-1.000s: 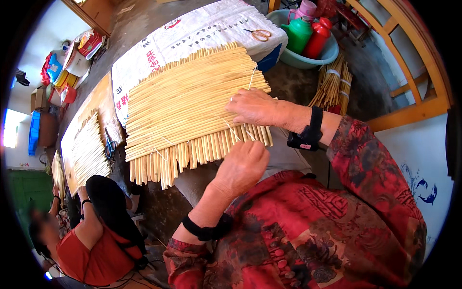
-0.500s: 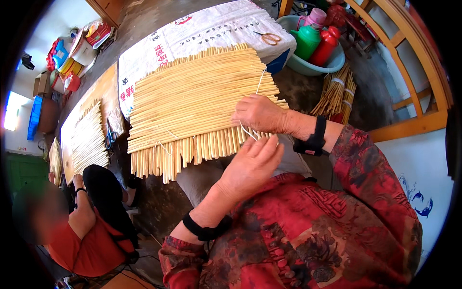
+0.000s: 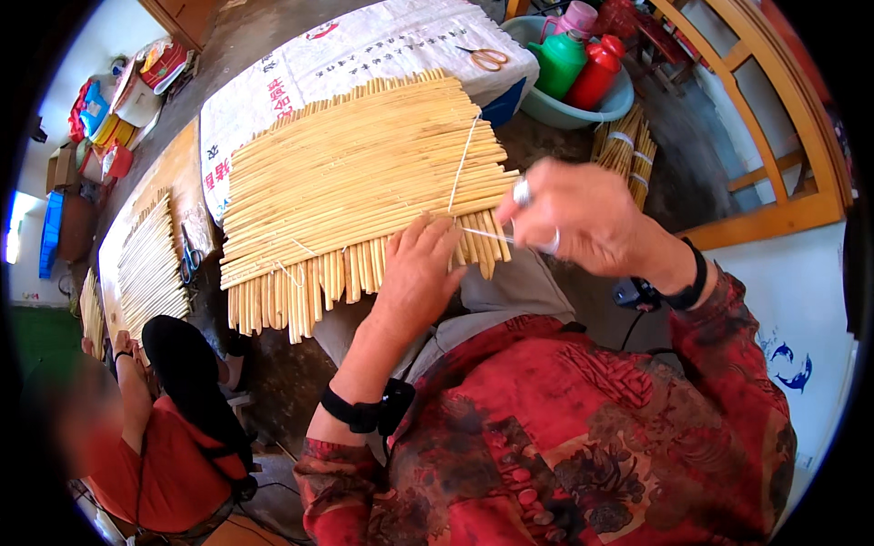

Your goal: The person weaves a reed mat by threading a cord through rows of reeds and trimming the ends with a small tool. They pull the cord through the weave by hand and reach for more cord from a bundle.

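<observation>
A mat of pale straw sticks (image 3: pixel 337 173) lies in front of me on a white printed sack cloth, with short stick ends along its near edge and white strings tied across it. My left hand (image 3: pixel 417 268) lies on the near edge, fingers apart and slightly bent over the sticks. My right hand (image 3: pixel 578 218), with a ring on a finger, is closed on a white string (image 3: pixel 482 233) at the mat's right side, the string stretched taut from the mat to the fingers. Another loose string (image 3: pixel 464 159) runs across the right part of the mat.
Orange-handled scissors (image 3: pixel 482 58) lie on the cloth. Right: a basin (image 3: pixel 569 114) of flasks, stick bundles (image 3: pixel 624 155) and a wooden frame (image 3: pixel 781 182). Left: a co-worker in red (image 3: pixel 159 464) beside another stick mat (image 3: pixel 150 268) and blue-handled scissors (image 3: pixel 191 261); piled containers (image 3: pixel 137 100) behind.
My right hand has lifted off the mat and moved right, drawing the white string straight. My left hand has moved up and left onto the mat's near edge.
</observation>
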